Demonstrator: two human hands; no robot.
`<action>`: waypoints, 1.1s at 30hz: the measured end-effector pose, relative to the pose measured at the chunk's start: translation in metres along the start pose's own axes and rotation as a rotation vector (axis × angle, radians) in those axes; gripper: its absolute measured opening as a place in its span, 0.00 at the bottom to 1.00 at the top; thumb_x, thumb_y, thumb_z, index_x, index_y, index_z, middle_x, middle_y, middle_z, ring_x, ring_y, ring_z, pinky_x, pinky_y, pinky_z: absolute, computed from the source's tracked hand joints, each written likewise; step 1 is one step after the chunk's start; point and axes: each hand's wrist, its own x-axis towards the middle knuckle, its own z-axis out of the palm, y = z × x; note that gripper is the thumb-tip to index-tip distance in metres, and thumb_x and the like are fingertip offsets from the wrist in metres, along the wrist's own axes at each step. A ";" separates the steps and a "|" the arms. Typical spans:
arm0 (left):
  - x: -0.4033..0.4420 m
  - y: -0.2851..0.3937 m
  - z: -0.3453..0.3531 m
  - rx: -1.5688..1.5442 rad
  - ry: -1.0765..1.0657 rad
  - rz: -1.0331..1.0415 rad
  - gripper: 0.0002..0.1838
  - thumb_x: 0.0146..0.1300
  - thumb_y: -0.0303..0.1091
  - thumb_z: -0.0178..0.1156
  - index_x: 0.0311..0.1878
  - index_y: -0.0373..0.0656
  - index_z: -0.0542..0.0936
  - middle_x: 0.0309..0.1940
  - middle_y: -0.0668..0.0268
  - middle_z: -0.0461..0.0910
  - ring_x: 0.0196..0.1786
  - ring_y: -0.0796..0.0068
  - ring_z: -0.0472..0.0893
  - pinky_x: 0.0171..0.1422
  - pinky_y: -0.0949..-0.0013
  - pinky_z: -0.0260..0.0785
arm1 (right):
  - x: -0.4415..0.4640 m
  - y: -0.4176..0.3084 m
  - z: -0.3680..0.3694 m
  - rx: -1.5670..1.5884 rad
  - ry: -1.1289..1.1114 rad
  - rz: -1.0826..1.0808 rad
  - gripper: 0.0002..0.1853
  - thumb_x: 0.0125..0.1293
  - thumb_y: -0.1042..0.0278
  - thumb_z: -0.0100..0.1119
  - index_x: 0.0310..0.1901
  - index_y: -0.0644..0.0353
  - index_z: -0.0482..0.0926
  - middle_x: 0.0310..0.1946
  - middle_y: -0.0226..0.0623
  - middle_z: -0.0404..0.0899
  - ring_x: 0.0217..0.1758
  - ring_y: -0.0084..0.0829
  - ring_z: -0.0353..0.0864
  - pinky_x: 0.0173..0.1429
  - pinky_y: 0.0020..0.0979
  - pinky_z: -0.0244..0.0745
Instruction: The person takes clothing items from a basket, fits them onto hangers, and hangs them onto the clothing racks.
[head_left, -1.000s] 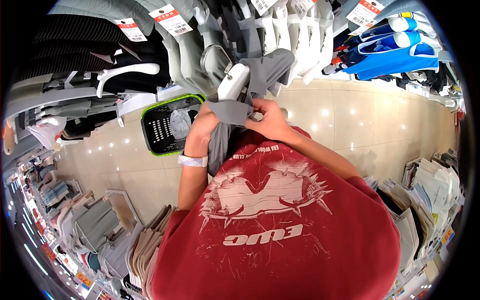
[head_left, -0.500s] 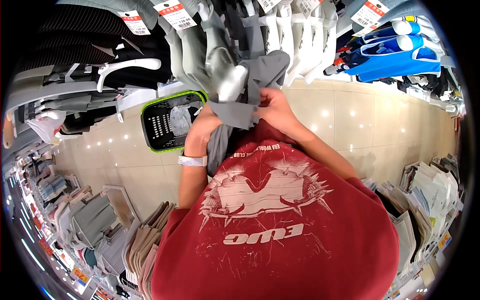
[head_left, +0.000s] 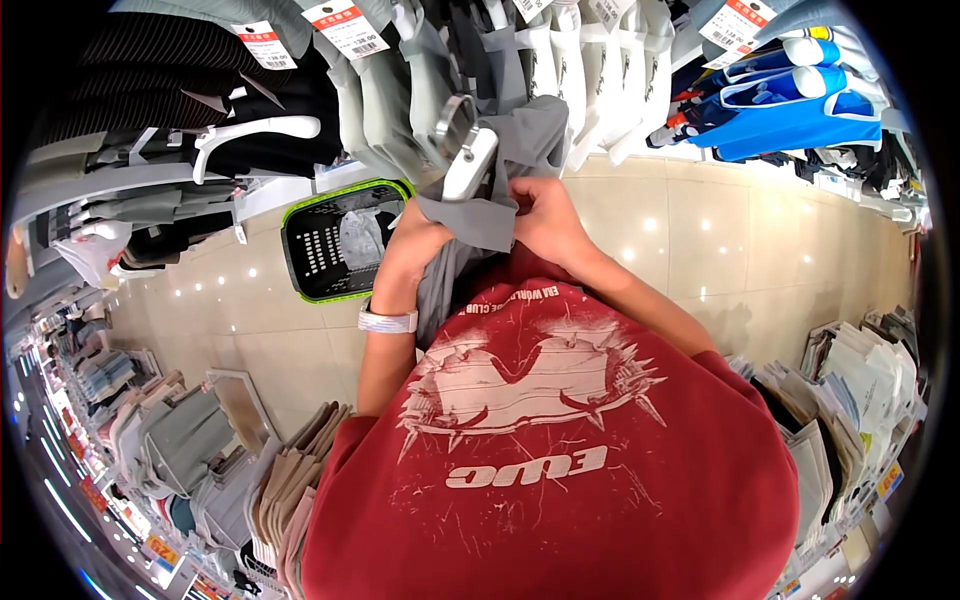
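Observation:
A dark grey collared shirt [head_left: 532, 140] hangs in front of my chest, bunched between my two hands. At its neck a white hanger [head_left: 470, 165] with a metal hook pokes out above the collar. My left hand [head_left: 420, 240] grips the collar on the left, its fingertips partly hidden by the cloth. On the other side my right hand [head_left: 548, 218] pinches the edge of the same collar, thumb and fingers bent together. The lower part of the shirt drapes down beside my left wrist.
A black shopping basket [head_left: 310, 245] with a green rim stands on the tiled floor, a grey garment inside. Racks ahead carry light grey-green shirts [head_left: 385, 115], white shirts [head_left: 600, 85] and blue tops [head_left: 800, 120]. An unused white hanger [head_left: 260, 130] juts out at left.
The white hanger at the collar has tilted and its hook now shows clearly. The shirt has shifted slightly, while both hands keep nearly the same place on the collar.

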 end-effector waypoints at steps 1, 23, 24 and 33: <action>0.000 -0.001 -0.002 0.002 -0.004 -0.001 0.23 0.50 0.22 0.66 0.52 0.31 0.77 0.45 0.65 0.81 0.46 0.79 0.79 0.52 0.74 0.70 | 0.000 0.000 0.000 0.002 0.005 0.001 0.08 0.47 0.77 0.63 0.25 0.70 0.73 0.19 0.30 0.74 0.24 0.18 0.69 0.28 0.25 0.65; 0.013 -0.007 -0.009 -0.134 -0.093 -0.083 0.19 0.45 0.22 0.65 0.44 0.33 0.81 0.37 0.66 0.82 0.40 0.77 0.79 0.49 0.76 0.69 | -0.020 -0.004 -0.001 0.119 0.015 -0.040 0.07 0.56 0.78 0.64 0.26 0.71 0.77 0.21 0.36 0.80 0.26 0.20 0.79 0.32 0.24 0.73; 0.014 -0.008 -0.010 -0.141 -0.114 -0.085 0.18 0.45 0.23 0.65 0.43 0.33 0.81 0.36 0.66 0.82 0.38 0.78 0.79 0.47 0.76 0.69 | -0.019 -0.003 -0.001 0.163 0.018 -0.025 0.06 0.56 0.78 0.64 0.27 0.71 0.78 0.21 0.37 0.80 0.26 0.20 0.79 0.32 0.24 0.73; 0.015 -0.009 -0.007 -0.081 -0.085 -0.082 0.17 0.44 0.22 0.64 0.42 0.33 0.81 0.35 0.65 0.82 0.37 0.78 0.79 0.45 0.75 0.70 | -0.017 0.001 0.001 0.081 0.034 -0.062 0.06 0.56 0.77 0.64 0.29 0.72 0.80 0.23 0.39 0.82 0.28 0.22 0.80 0.34 0.25 0.75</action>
